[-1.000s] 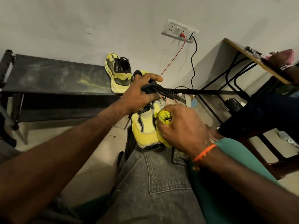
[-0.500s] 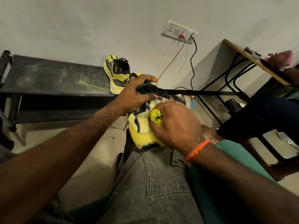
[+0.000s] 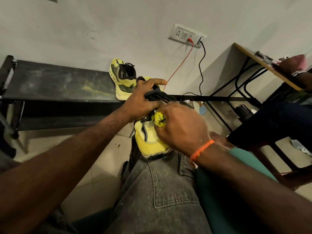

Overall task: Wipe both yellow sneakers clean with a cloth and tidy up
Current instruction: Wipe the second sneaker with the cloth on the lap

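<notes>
Dark bench [image 3: 55, 85] at left, bearing the second sneaker [image 3: 122, 78] at its right end, untouched; left hand [image 3: 143, 100] grips the collar and bunched laces of the sneaker [image 3: 148, 141] propped on the knee; right hand [image 3: 182, 125], fingers curled round the wadded yellow cloth [image 3: 158, 119], has travelled from the sneaker's side up toward the tongue; judged: first sneaker's wiping ongoing, second outstanding.
</notes>
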